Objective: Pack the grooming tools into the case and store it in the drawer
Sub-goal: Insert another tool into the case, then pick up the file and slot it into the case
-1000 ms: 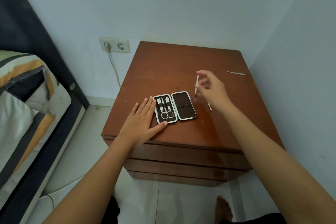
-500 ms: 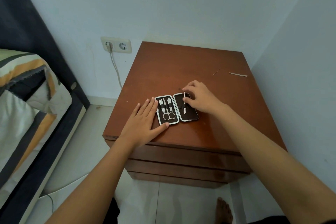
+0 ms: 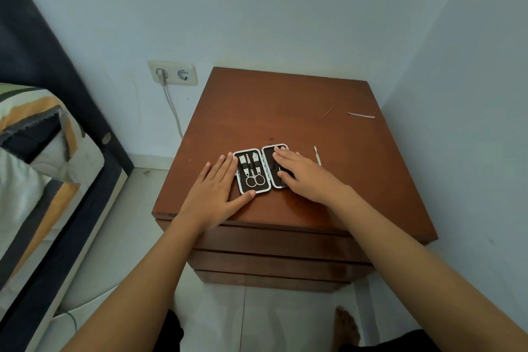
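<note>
A bare foot [image 3: 346, 328] stands on the pale tiled floor [image 3: 128, 251] at the bottom of the view, below the person's 2 bare forearms reaching forward. Ahead stands a reddish-brown wooden bedside cabinet, the table [image 3: 285, 111], with 3 closed drawer fronts [image 3: 274, 260] stacked on its near face.

Near the table's front edge lies a small dark brown grooming case with a white rim [image 3: 261, 169], opened flat into 2 halves side by side. The left half holds silver scissors [image 3: 255, 180] with round loops toward the viewer, and 2 or 3 other small metal tools strapped beside them; their exact kinds are too small to tell.

The left hand [image 3: 218, 190] lies flat and open on the table, fingers straight, touching the case's left edge, thumb along its near edge. It holds nothing. The right hand [image 3: 303, 174] lies palm down over the right half, fingers spread; whether its grip has anything beneath it cannot be told.

Just right of the case a thin pale metal tool [image 3: 317, 156] lies loose on the table. Farther back, near the right edge, lies a flat silver nail file [image 3: 361, 115], with a thin splinter-like sliver [image 3: 327, 112] to its left.

At left is a bed with striped bedding [image 3: 34, 151]. On the pale blue wall [image 3: 257, 8] behind, a white double socket [image 3: 173, 73] has 1 cable [image 3: 173, 107] plugged in.
</note>
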Available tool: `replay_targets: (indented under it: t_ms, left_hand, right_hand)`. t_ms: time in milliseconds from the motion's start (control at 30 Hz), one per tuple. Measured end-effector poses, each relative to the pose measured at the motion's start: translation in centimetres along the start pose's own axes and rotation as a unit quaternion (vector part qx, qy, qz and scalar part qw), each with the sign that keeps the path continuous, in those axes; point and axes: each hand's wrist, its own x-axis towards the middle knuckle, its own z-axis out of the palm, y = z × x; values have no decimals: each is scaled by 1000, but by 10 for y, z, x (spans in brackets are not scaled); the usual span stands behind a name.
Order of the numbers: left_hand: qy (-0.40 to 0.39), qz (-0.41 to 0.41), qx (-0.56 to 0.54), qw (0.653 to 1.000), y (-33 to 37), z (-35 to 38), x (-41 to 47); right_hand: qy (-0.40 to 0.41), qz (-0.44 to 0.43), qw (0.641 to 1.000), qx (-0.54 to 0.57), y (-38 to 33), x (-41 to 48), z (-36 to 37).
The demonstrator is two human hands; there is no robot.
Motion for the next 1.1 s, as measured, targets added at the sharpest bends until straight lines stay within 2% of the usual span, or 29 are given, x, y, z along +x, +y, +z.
replay_targets:
  t_ms: [167,533,600,700,767,900,1100]
  left_hand:
    - [-2,0,-1,1000,-1,0,0]
    - [-1,-1,-1,1000,-1,0,1]
    - [2,1,-3,1000,-2,0,1]
    - [3,2,-1,1000,-3,2,1]
    - [6,2,0,1000,-3,2,1]
    - [3,0,3,1000,-4,3,2]
    - [7,0,1,1000,-5,2,1]
  right_hand:
    - [14,5,1000,12,0,-8,5]
    - [-24,-24,999,12,10,-1,0]
    - [4,-16,999,31,16,-3,-2]
    - [128,71,988,56,42,-5,-10]
    - [164,155,974,34,71,-4,-17]
    - [132,278,951,-20,125,3,-33]
    - [63,296,952,-43,155,37,-55]
